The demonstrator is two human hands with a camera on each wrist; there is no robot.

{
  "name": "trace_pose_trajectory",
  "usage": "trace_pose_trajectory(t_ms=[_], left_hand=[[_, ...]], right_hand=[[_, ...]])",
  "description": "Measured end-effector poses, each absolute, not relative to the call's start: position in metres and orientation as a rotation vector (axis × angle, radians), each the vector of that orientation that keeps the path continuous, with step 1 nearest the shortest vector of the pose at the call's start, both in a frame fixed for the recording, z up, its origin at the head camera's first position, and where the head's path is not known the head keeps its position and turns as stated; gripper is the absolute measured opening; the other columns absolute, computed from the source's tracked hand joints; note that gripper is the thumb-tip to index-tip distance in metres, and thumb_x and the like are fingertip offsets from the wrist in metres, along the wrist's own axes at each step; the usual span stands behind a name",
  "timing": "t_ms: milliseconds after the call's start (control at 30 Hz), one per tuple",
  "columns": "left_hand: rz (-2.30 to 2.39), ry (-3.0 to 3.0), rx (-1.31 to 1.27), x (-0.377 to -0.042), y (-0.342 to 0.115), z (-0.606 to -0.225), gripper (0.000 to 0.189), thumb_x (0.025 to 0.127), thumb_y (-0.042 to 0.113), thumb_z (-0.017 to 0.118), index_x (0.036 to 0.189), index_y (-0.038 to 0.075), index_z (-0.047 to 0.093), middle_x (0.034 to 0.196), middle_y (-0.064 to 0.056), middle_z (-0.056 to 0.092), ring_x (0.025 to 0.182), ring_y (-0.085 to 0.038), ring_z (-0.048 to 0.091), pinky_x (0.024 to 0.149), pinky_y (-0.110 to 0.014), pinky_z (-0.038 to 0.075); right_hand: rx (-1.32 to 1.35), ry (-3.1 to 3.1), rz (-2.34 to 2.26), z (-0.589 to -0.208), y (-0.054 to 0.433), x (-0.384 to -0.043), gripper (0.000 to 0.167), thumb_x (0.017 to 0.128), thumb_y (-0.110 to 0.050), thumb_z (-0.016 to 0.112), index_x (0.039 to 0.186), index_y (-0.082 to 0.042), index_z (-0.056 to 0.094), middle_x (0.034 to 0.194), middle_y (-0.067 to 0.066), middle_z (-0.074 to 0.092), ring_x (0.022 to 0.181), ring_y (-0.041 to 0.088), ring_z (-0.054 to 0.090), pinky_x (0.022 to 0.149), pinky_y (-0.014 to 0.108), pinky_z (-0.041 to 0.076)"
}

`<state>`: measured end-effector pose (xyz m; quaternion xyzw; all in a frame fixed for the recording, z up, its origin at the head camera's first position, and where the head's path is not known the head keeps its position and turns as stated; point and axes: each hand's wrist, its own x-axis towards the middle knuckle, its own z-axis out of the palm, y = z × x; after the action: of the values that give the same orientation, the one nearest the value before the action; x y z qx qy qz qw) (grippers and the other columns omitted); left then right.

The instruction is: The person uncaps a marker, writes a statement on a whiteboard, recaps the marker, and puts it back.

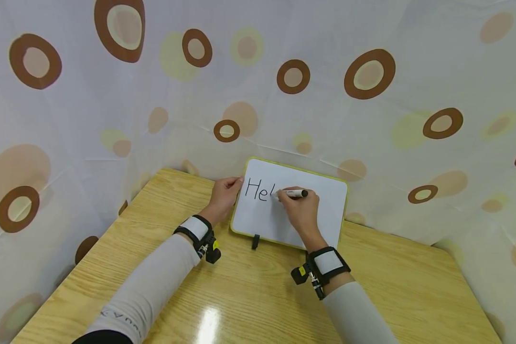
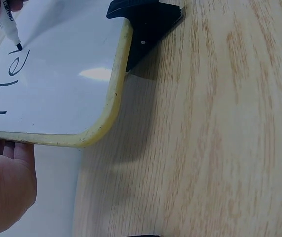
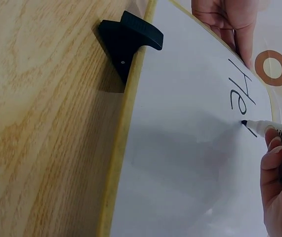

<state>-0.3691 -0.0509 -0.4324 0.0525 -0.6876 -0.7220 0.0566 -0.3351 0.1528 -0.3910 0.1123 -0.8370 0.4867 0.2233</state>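
Dotted curtain (image 1: 258,28) behind wood tabletop (image 1: 155,282), whiteboard (image 1: 264,219) at its back edge.
Whiteboard leans back, about midway along that edge, black foot (image 1: 255,241) under its bottom rim; left hand (image 1: 224,197) grips its left side, fingers partly behind. Right hand (image 1: 303,210) pinches a marker (image 1: 294,193), tip on the board at a slanted stroke (image 3: 252,131) just after letters "He" (image 1: 256,190). Strapped camera (image 1: 213,254) on left wrist.
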Motion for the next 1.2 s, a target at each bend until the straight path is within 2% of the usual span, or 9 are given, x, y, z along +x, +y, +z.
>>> trace_pose_trajectory(t_ms=[300,467,633,767,1000,1200], left_hand=[[-2.194,-2.107,0.150,-0.368,-0.051,-0.431,0.036,0.106,0.030,0.059,0.128,0.003,0.071,0.115,-0.013,0.072,0.096,-0.017,0.061,0.077,-0.024,0.050],[-2.176,-2.121,0.177,-0.367,-0.054,-0.435,0.037,0.106,0.030,0.059,0.130,0.003,0.070,0.117,-0.014,0.072,0.100,-0.018,0.062,0.080,-0.025,0.051],[-2.187,-2.132,0.176,-0.367,-0.056,-0.435,0.040,0.107,0.031,0.058,0.133,0.003,0.068,0.121,-0.014,0.071,0.104,-0.019,0.062,0.083,-0.026,0.051],[-2.208,-2.119,0.157,-0.367,-0.053,-0.433,0.041,0.106,0.033,0.059,0.133,0.003,0.068,0.120,-0.014,0.070,0.100,-0.018,0.062,0.078,-0.024,0.051],[-2.208,-2.120,0.183,-0.369,-0.053,-0.431,0.040,0.107,0.033,0.058,0.132,0.004,0.068,0.118,-0.013,0.071,0.097,-0.015,0.061,0.074,-0.021,0.050],[-2.214,-2.126,0.175,-0.369,-0.053,-0.433,0.040,0.107,0.034,0.057,0.133,0.005,0.068,0.119,-0.012,0.071,0.096,-0.016,0.061,0.073,-0.022,0.050]], right_hand=[[0.321,-2.374,1.362,-0.394,0.154,-0.327,0.011,0.090,-0.010,0.075,0.081,-0.005,0.079,0.072,0.008,0.073,0.059,0.018,0.063,0.055,0.028,0.048],[0.312,-2.399,1.375,-0.398,0.154,-0.324,0.012,0.090,-0.010,0.074,0.081,-0.004,0.079,0.074,0.008,0.074,0.061,0.018,0.064,0.057,0.029,0.049],[0.308,-2.374,1.386,-0.394,0.159,-0.325,0.012,0.091,-0.010,0.074,0.083,-0.002,0.079,0.074,0.010,0.074,0.064,0.031,0.068,0.055,0.027,0.049],[0.307,-2.314,1.379,-0.386,0.165,-0.329,0.013,0.091,-0.009,0.072,0.083,-0.001,0.079,0.074,0.012,0.074,0.065,0.037,0.067,0.054,0.026,0.048],[0.302,-2.273,1.328,-0.376,0.166,-0.338,0.013,0.092,-0.011,0.073,0.086,-0.003,0.080,0.075,0.010,0.075,0.063,0.022,0.066,0.055,0.026,0.048],[0.305,-2.244,1.304,-0.378,0.164,-0.341,0.014,0.093,-0.014,0.075,0.086,-0.003,0.081,0.074,0.010,0.074,0.062,0.018,0.064,0.055,0.026,0.048]])
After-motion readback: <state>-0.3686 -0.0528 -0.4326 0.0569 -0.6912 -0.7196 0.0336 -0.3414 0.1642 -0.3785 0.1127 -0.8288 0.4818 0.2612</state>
